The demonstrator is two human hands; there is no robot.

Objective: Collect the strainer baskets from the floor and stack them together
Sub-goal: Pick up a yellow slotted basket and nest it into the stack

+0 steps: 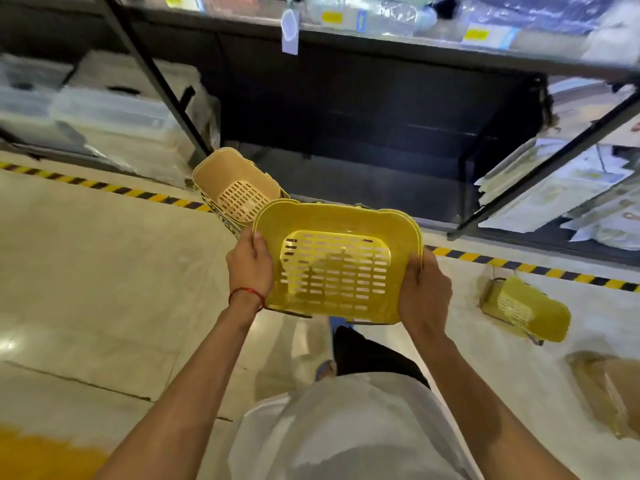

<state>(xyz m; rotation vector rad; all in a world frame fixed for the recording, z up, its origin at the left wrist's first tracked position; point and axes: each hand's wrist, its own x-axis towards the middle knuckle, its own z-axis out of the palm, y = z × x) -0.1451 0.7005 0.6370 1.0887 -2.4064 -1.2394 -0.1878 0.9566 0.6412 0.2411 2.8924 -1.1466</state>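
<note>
The yellow shelf labels (476,33) and a hanging tag (290,27) are too blurred to read. A yellow strainer basket (337,268) is held above the floor (104,271), empty. Its mouth faces the camera, its slotted bottom faces away, and its long axis runs left to right. The left hand (250,261) and right hand (424,292) clamp its short ends, fingers curled round the rim. Just behind it a tilted beige strainer basket stack (235,188) sits by the shelf post. A second yellow basket (526,308) lies on its side, well to the right.
</note>
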